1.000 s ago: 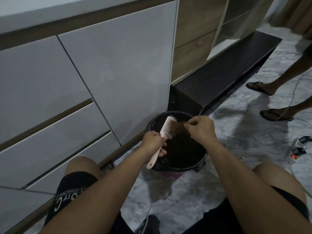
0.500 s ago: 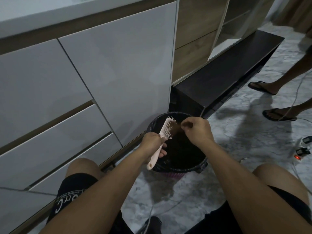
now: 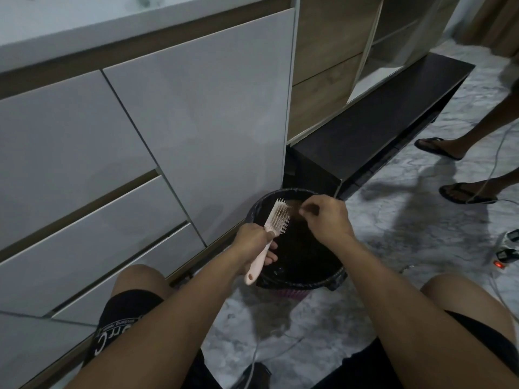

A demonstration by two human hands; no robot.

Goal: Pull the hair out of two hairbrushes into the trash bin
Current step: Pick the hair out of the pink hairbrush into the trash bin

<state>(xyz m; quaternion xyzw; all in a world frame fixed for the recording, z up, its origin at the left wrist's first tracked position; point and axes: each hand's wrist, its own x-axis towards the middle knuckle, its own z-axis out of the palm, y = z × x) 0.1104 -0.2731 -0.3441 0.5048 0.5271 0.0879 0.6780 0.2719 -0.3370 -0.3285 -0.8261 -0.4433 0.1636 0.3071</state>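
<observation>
A pale pink hairbrush (image 3: 273,223) is held over the black-lined trash bin (image 3: 335,279), bristles facing right. My left hand (image 3: 252,242) grips its handle, whose end sticks out below the fist. My right hand (image 3: 327,217) hovers over the bin just right of the brush head, thumb and fingertips pinching a brown tuft of hair (image 3: 296,207) that stretches from the bristles. Only one brush is in view.
White cabinet drawers (image 3: 140,164) rise on the left, close behind the bin. A dark low bench (image 3: 379,130) runs to the right rear. Another person's feet in sandals (image 3: 460,192) stand on the marble floor, with a power strip and cables (image 3: 505,254) at the right.
My right hand has shifted slightly away from the brush head, drawing the hair tuft out from the bristles. The left hand keeps the brush steady over the bin.
</observation>
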